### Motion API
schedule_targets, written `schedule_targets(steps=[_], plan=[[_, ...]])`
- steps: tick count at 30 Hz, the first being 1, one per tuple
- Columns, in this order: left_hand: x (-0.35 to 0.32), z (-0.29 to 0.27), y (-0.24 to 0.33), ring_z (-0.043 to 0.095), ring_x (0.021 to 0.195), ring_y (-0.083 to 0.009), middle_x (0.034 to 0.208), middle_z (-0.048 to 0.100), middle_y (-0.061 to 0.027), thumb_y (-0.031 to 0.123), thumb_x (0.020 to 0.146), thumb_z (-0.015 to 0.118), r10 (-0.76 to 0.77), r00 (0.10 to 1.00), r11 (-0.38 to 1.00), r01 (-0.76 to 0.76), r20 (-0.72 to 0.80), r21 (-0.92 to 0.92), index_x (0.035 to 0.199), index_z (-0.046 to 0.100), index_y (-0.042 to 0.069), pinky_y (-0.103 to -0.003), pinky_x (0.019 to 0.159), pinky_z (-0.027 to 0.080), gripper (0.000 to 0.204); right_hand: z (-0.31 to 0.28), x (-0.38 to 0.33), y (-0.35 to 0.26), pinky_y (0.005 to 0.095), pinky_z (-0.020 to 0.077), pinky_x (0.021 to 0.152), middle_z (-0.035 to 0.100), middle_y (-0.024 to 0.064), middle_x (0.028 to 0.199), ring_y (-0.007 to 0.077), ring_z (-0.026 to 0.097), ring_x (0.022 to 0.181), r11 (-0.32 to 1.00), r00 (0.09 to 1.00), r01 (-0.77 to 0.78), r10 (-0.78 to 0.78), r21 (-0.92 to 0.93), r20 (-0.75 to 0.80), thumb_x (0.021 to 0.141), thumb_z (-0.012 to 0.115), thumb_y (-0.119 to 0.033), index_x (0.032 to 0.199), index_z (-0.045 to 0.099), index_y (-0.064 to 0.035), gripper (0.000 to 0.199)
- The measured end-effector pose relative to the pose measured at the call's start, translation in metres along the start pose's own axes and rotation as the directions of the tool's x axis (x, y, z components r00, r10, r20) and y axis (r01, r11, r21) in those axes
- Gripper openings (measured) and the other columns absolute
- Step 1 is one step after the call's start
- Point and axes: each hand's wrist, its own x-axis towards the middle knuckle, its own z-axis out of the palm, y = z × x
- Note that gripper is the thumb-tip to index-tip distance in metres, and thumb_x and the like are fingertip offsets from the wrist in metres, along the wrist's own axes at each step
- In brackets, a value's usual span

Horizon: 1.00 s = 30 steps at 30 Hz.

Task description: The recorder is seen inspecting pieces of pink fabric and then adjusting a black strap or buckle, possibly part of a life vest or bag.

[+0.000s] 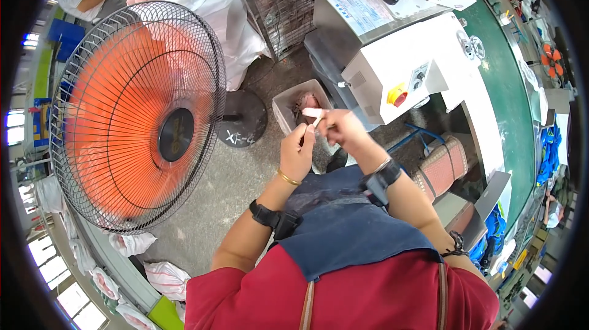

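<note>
My left hand (297,157) is closed, thumb and fingertips pinching a narrow white strip (317,120) that looks like tape. Just right of it is my right hand (345,129), its index finger stretched out to the left with a white wrapping (311,112) round its end. The strip reaches up to that wrapped finger. My right hand's other fingers are loosely bent and blurred, with nothing visible in them. Both hands are above a pale bin (283,106) holding pinkish pieces. Below my forearms hangs a dark blue apron (350,207).
A large orange fan (123,127) on a round black base (244,122) stands at the left. A white machine (399,66) with a yellow-and-red knob (397,95) is at the right, beside a green work surface (503,84). Behind are a wire cage (282,11) and a white sack (230,41).
</note>
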Motion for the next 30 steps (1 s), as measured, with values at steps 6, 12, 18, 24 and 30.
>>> schedule_targets(steps=[6,12,18,24,30], plan=[[-0.005,-0.018,-0.001,0.036,0.056,-0.0055,0.061,0.041,0.0027,0.022,0.101,0.049,-0.246,0.967,0.933,0.218,-0.065,-0.286,0.069,0.046,0.007,-0.023,0.052,0.029,0.035,-0.015,0.008,-0.008,0.0249,0.0308,0.04,0.049,-0.0003,0.054,0.008,0.032,0.037,0.608,0.915,-0.383,0.147,0.696,0.375,0.075,0.049,-0.008,0.095,0.065,0.0021,0.027],[-0.004,-0.041,0.018,0.033,0.056,-0.0043,0.061,0.04,0.0039,0.019,0.101,0.048,-0.232,0.97,0.906,0.243,0.072,-0.346,0.068,0.044,0.008,-0.023,0.051,0.026,0.035,0.002,0.002,-0.005,0.0277,0.0395,0.045,0.053,0.0082,0.047,0.0168,0.052,0.043,0.699,0.895,0.251,-0.432,-0.67,-0.115,0.085,0.052,-0.017,0.073,0.071,0.0025,0.03],[-0.019,-0.038,0.015,0.031,0.055,-0.0055,0.06,0.037,0.0034,0.017,0.1,0.047,-0.195,0.976,0.947,0.214,0.102,-0.241,0.066,0.041,0.008,-0.024,0.052,0.026,0.036,-0.015,0.043,-0.02,0.0262,0.0281,0.04,0.043,0.002,0.047,0.0116,0.035,0.038,0.766,0.978,-0.193,0.096,0.613,0.188,0.083,0.051,-0.014,0.077,0.068,0.0025,0.024],[-0.002,-0.069,0.015,0.031,0.051,-0.008,0.058,0.035,0.0031,0.017,0.1,0.045,-0.383,0.922,0.674,0.319,0.053,-0.667,0.064,0.037,0.01,-0.026,0.051,0.027,0.038,-0.014,0.018,0.001,0.0274,0.0311,0.04,0.051,0.0027,0.048,0.0137,0.044,0.04,0.938,0.948,0.143,-0.222,-0.316,-0.229,0.081,0.056,-0.011,0.061,0.064,-0.0025,0.024],[-0.023,-0.057,0.023,0.04,0.061,-0.0069,0.065,0.045,0.003,0.013,0.097,0.05,-0.082,0.959,0.997,0.076,0.271,0.032,0.07,0.05,0.003,-0.022,0.058,0.033,0.029,-0.029,0.048,-0.017,0.0229,0.0321,0.039,0.045,0.0025,0.049,0.0119,0.035,0.037,0.981,0.953,0.034,0.025,0.19,-0.3,0.086,0.046,-0.009,0.087,0.069,0.0062,0.027]])
